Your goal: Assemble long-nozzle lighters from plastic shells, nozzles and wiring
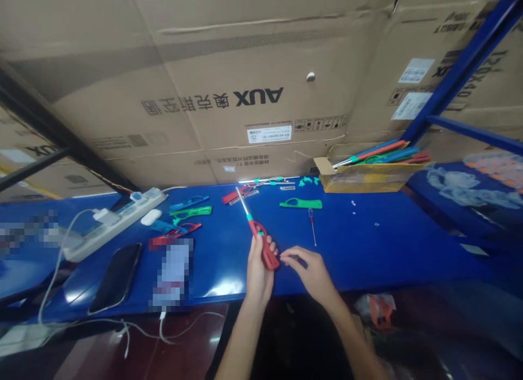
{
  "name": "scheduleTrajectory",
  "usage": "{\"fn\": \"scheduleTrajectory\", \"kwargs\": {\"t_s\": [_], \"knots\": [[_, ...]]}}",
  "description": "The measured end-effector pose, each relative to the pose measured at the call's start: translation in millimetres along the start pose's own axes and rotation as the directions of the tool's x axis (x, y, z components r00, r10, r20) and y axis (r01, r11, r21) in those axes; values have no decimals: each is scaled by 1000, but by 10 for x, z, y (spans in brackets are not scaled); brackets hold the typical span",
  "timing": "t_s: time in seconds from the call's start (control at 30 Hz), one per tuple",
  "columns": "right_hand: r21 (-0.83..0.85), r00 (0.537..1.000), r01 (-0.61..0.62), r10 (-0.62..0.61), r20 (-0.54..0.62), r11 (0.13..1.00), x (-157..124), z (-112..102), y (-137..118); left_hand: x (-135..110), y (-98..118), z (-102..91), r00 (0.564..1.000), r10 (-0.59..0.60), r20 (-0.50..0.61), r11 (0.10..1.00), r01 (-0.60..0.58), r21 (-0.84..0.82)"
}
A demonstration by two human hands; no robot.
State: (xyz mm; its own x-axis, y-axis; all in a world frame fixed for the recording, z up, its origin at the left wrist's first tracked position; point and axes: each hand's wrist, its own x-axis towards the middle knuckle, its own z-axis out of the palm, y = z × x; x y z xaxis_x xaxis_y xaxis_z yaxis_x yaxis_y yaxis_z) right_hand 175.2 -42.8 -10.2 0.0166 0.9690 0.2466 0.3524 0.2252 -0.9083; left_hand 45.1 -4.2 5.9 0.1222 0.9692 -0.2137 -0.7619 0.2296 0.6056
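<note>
The left hand [260, 268] has its grip clamped on a red lighter [269, 257], thumb on the near side and fingers curled round behind the handle. The lighter is held over the near part of the worktop [359, 244], tilted, its metal tube [242, 202] pointing away and to the left, with a green collar [250, 219] where tube meets handle. The right hand [310, 268] is just beside the handle's lower end, thumb and fingertips drawn close together; at this size I cannot fairly tell whether that grip is fully closed or pinches some small part.

Beyond the right hand, a screwdriver [312, 227] lies on the worktop, its tip towards the person, and past it a green handle shell [301, 203]. Further back on the left lies a red handle shell [235, 194], near slim metal tubes [281, 182] and small green pieces [308, 181]. More handle parts, among them a blue one [191, 201] and a green one [198, 211], lie to the left, near a white power strip [143, 203]. Nearer the person are a dark phone [116, 276] and a blurred-out device [174, 271] with a cable. At the back right, an open cardboard box [368, 179] holds coloured lighters [384, 149], and large cartons [212, 59] stand behind everything.
</note>
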Motion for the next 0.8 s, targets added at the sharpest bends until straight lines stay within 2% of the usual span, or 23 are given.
{"fn": "scheduleTrajectory", "kwargs": {"t_s": [0.13,0.27,0.5,0.8], "knots": [[-106,998,48,-44,47,993,-16,-4,-12,5,-50,-4,1000,14,-19,997,-12,82],[-70,998,28,-24,63,997,-10,-12,-37,14,-95,-19,998,51,-30,984,-45,173],[-94,990,47,-34,137,994,-15,10,-86,14,-119,-39,986,148,-80,974,-131,187],[-154,997,34,-23,76,988,-32,39,-63,1,-136,-76,980,192,-53,941,-168,292]]}}
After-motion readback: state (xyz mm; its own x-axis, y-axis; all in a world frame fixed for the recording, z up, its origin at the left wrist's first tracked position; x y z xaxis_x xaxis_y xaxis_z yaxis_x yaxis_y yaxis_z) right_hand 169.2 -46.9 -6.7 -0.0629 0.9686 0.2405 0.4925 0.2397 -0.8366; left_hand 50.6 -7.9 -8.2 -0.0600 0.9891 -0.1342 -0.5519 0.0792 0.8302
